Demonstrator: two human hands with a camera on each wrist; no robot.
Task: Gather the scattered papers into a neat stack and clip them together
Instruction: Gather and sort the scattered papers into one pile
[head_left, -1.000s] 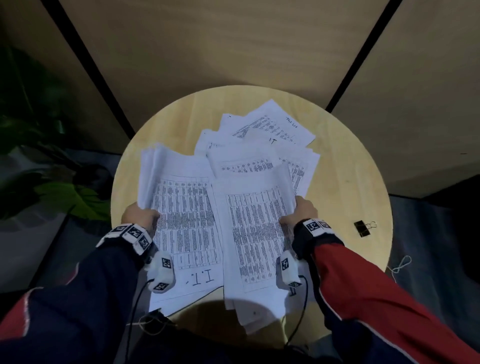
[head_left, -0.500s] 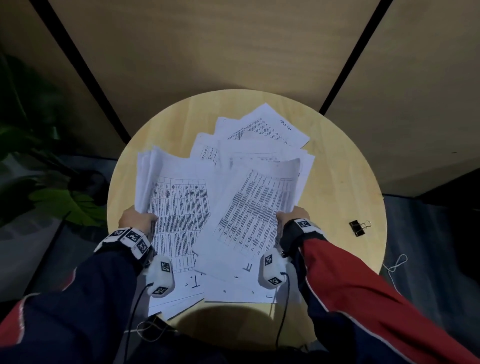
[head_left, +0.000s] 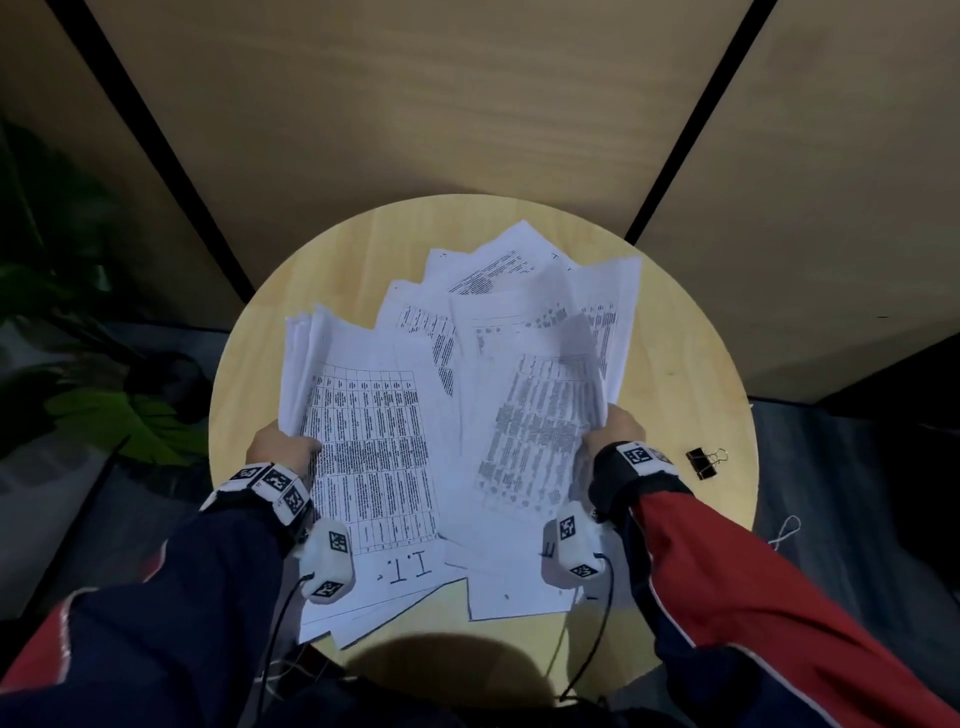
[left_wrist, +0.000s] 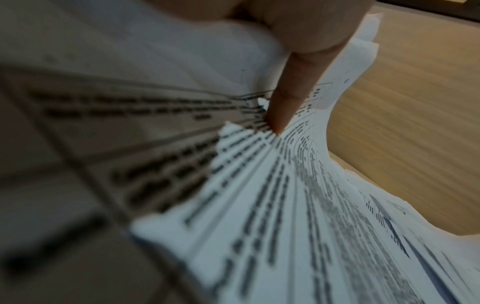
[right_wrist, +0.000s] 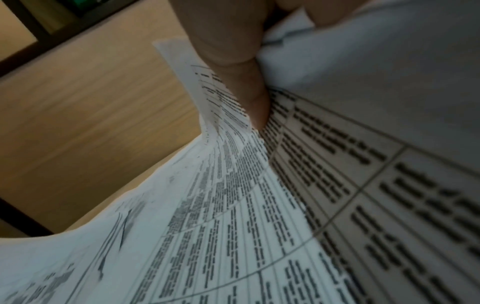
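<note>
Several printed white papers lie fanned and overlapping on the round wooden table. My left hand grips the left bundle at its left edge; in the left wrist view its thumb presses on the top sheet. My right hand grips the right bundle, whose sheets curl upward; in the right wrist view its thumb pinches the sheets. A black binder clip lies on the table just right of my right wrist.
Wooden wall panels with dark seams rise behind the table. A green plant sits low at the left. A white cord hangs off the table's right edge. Cables run from the wrist cameras toward me.
The right bundle has swung and lifted, its far sheets now curling up toward the table's right back. My right hand shifted right with it. The left hand keeps its hold.
</note>
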